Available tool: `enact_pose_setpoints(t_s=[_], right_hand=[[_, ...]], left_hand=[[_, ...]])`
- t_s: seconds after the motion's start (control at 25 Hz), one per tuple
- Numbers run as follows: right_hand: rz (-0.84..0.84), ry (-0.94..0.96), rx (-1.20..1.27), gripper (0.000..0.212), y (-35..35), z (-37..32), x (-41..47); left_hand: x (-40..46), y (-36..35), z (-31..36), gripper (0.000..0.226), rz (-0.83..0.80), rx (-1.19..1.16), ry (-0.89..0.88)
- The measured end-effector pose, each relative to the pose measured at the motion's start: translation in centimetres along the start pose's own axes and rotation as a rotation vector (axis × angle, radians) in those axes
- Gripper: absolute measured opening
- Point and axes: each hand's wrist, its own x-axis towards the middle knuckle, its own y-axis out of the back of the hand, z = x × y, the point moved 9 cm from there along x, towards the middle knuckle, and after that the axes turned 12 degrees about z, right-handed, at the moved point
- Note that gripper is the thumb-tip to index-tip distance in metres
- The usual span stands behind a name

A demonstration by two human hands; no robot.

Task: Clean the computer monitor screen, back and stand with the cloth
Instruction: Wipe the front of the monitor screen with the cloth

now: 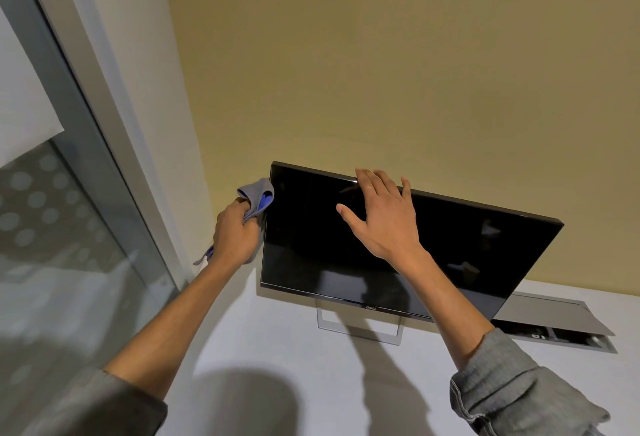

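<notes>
While grey-blue bunched cloth (258,197) is gripped by left hand (235,236), black flat monitor (450,245) edge lies at 3 o'clock; right hand (382,217) fingers spread flat on top edge.

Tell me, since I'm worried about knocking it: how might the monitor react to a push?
The monitor probably tips easily: a wide panel on a thin open-frame stand. The right hand rests on its top edge, likely steadying it.
</notes>
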Motion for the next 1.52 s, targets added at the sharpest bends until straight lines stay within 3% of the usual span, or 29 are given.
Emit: enact_pose_setpoints(t_s=[0.4, 0.64, 0.84, 1.12, 1.52], right_hand=[[0.013, -0.017, 0.022, 0.07, 0.1, -0.1, 0.0], [0.018, -0.024, 0.031, 0.069, 0.2, -0.1, -0.1], [0.012, -0.03, 0.037, 0.069, 0.3, 0.0, 0.0], [0.01, -0.025, 0.042, 0.069, 0.6, 0.0, -0.1], [0.013, -0.035, 0.058, 0.068, 0.5, 0.1, -0.1]], left_hand=[[-6.4, -3.8, -10.8, 0.007, -0.142, 0.061, 0.239], [-10.1, -5.3, -14.9, 0.017, -0.236, 0.133, 0.358], [-10.9, -6.5, -15.6, 0.022, -0.291, 0.142, 0.433], [-12.5, -6.6, -14.4, 0.024, -0.167, -0.04, 0.582], [-7.7, -4.3, -9.4, 0.027, -0.13, -0.1, 0.429]])
